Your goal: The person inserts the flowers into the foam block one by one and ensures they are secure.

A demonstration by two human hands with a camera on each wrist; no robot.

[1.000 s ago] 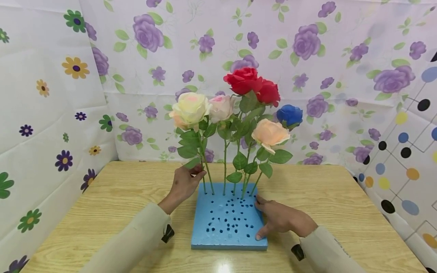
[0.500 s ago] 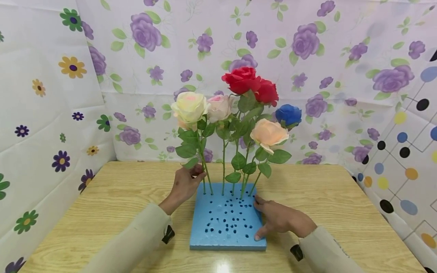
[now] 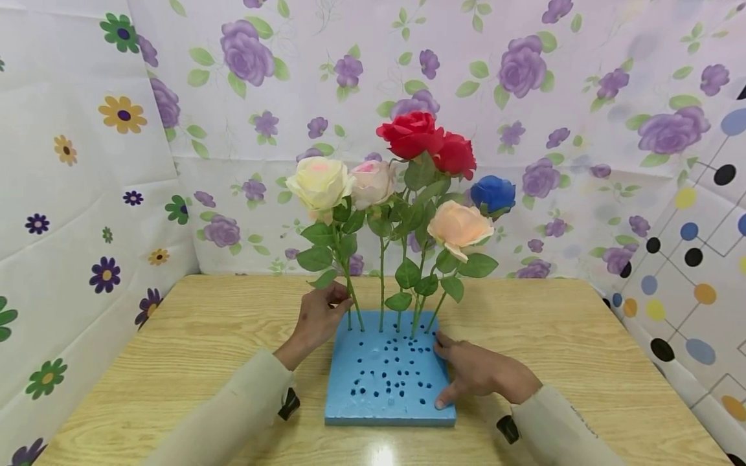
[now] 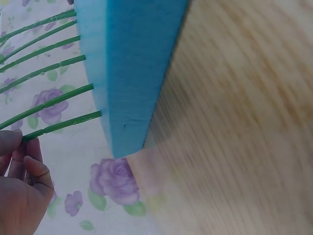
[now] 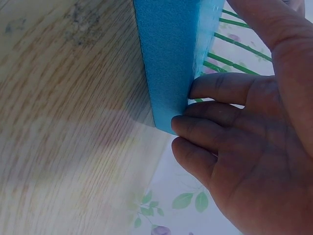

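Note:
A blue foam block [image 3: 384, 401] full of small holes lies on the table, with artificial roses standing in its far edge. My left hand [image 3: 317, 317] pinches the leftmost green stem [image 4: 68, 123] between thumb and fingertips, a little above the block. Over that hand is a cream rose [image 3: 320, 184]; a peach bloom behind it is mostly hidden. My right hand [image 3: 480, 370] rests along the block's right edge, thumb on its top and fingers at the side. In the right wrist view, the fingers [image 5: 217, 88] are nearly straight, with fingertips touching the foam.
Further right in the block stand a pale pink rose [image 3: 372, 184], two red roses [image 3: 410, 134], a blue rose [image 3: 493, 194] and a front peach rose [image 3: 460, 226]. The wooden table [image 3: 553, 323] extends on both sides, with patterned cloth [image 3: 245, 129] behind.
The cream rose has leaned slightly left, and the peach bloom behind it has become more hidden. My left hand keeps its pinch; my right hand stays in place on the block.

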